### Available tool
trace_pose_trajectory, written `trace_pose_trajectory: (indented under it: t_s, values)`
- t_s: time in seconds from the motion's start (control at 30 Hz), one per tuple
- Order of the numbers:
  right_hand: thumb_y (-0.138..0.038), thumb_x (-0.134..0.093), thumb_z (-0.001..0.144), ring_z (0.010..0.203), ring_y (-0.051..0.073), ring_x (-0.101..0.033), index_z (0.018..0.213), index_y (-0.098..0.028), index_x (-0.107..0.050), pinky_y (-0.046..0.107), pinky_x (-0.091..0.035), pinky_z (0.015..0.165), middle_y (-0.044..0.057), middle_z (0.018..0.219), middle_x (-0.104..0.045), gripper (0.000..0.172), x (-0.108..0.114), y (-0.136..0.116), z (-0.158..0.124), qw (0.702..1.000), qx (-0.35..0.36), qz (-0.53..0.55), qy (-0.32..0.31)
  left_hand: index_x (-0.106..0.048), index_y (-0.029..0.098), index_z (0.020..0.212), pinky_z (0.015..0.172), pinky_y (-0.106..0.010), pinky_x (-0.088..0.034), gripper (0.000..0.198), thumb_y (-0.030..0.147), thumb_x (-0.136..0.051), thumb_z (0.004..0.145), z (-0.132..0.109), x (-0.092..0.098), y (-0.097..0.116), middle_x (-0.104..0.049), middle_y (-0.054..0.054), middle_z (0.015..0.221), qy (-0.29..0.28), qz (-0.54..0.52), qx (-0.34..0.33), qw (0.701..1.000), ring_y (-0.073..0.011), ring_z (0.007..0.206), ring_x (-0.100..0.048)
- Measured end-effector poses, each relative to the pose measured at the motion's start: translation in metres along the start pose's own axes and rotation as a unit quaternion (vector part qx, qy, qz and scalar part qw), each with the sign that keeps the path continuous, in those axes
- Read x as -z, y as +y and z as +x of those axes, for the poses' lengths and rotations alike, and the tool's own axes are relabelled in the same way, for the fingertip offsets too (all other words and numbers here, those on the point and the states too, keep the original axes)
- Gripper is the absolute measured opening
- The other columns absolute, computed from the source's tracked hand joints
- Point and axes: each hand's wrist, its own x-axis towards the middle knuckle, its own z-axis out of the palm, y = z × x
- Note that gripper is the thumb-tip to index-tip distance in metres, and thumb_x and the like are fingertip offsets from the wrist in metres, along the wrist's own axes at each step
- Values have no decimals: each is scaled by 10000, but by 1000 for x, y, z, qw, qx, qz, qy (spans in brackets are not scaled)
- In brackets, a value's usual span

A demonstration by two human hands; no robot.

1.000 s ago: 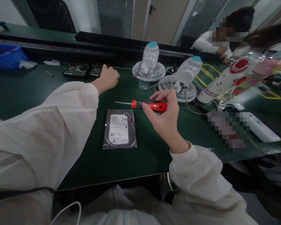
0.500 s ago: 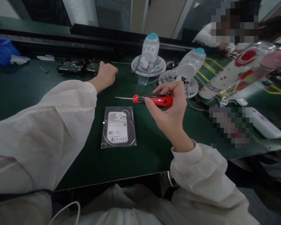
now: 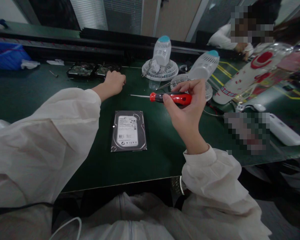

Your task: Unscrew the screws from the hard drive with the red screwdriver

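A red-and-black screwdriver is held in my right hand, its thin shaft pointing left above the green table. Below and left of it lies a hard drive, flat with its white label up. My left hand reaches to the back of the table, its fingers curled closed; whether they pinch something is hidden. Just behind it rest two dark open drives with exposed boards, one partly covered by my hand.
Two white fans with blue tips stand at the back, beside a small clear cup. On the right are a tall printed bottle and a white oblong device. A blue bag sits far left; another person is behind.
My right hand and the screwdriver have moved slightly up and right. My left hand stays closed near the back drives, a little lower relative to them. The whole view has shifted slightly.
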Motion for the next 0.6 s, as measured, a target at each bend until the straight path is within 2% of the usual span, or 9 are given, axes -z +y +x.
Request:
trace_pose_trajectory:
  t_s: [0.1, 0.27, 0.4, 0.47, 0.6]
  values:
    - [-327, -676, 860, 896, 130, -601, 897, -249, -392, 392, -571, 872, 2, 925, -495, 297, 0, 1, 0, 1000, -15, -26, -6, -616, 93, 1245, 1098, -450, -212, 467, 427, -529, 931, -6, -2, -2, -670, -108, 1219, -4, -36, 7, 999, -325, 1318, -391]
    - [-332, -651, 875, 903, 130, -596, 920, -251, -392, 395, -568, 874, 5, 934, -498, 275, 0, 7, 0, 999, -5, -38, -13, -564, 107, 1259, 1099, -482, -146, 646, 584, -619, 827, -22, -6, -3, -669, -128, 1161, 3, -100, 15, 995, -375, 1374, -309]
    - [-278, -663, 855, 894, 130, -593, 907, -256, -383, 398, -575, 876, 4, 929, -505, 285, 0, 9, 1, 999, -10, -44, -18, -573, 93, 1255, 1104, -524, -139, 624, 541, -626, 823, -35, -4, 0, -652, -174, 1173, 11, -124, 21, 992, -419, 1380, -319]
    - [-252, -671, 839, 889, 134, -592, 895, -256, -377, 401, -575, 878, 4, 923, -508, 300, -1, 9, 1, 999, -16, -42, -20, -570, 77, 1265, 1103, -519, -180, 567, 463, -618, 854, -41, 1, 2, -631, -175, 1208, 10, -127, 25, 991, -397, 1334, -380]
    - [-199, -692, 807, 888, 142, -591, 887, -249, -385, 398, -563, 877, 6, 920, -519, 321, -2, 10, 0, 998, -34, -27, -43, -532, 124, 1324, 1062, -431, -318, 449, 369, -543, 947, -57, 16, 10, -635, -91, 1160, 13, -161, 25, 987, -282, 1212, -470]
